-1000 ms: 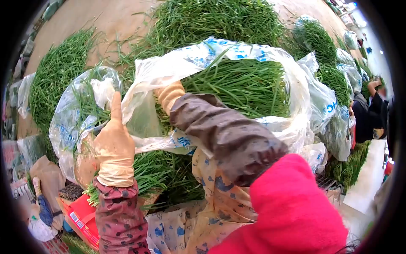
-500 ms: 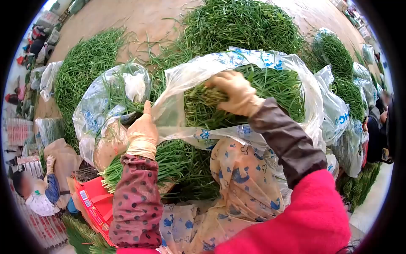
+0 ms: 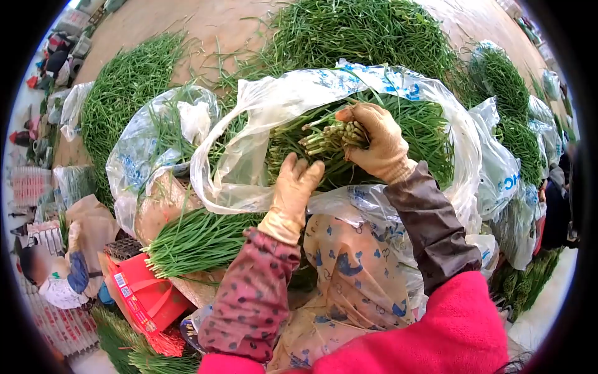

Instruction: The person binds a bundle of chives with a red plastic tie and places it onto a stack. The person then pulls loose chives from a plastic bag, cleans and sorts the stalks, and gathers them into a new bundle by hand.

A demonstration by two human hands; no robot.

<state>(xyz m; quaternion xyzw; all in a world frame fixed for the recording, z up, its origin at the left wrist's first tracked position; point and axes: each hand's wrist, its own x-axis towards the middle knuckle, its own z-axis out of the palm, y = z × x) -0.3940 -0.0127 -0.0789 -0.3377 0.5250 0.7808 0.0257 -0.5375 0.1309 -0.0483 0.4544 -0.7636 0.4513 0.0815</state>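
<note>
My right hand (image 3: 379, 142), in a pale glove, grips a bunch of green chives (image 3: 330, 138) by its light stem ends, which point left. The bunch is over a large clear plastic bag (image 3: 461, 137) with blue print, packed with more long green leaves. Below and left of the stem ends, my gloved left hand (image 3: 294, 193) is at the bag's near opening, thumb and fingers apart and nothing seen in them. Another bunch of chives (image 3: 199, 240) lies left of my left forearm, white ends to the left.
Big heaps of greens (image 3: 361, 37) lie ahead on the floor. A second clear bag (image 3: 134, 156) stands left and full bags (image 3: 498, 168) stand right. A red bag (image 3: 146, 290) sits at lower left. One person (image 3: 62, 274) works at the left; another dark-clothed person (image 3: 557, 206) is at the right edge.
My left hand has let go of the bag's left edge and moved right, to the stems. The right hand has lifted and turned the bunch slightly right. The bag's mouth has sagged leftward.
</note>
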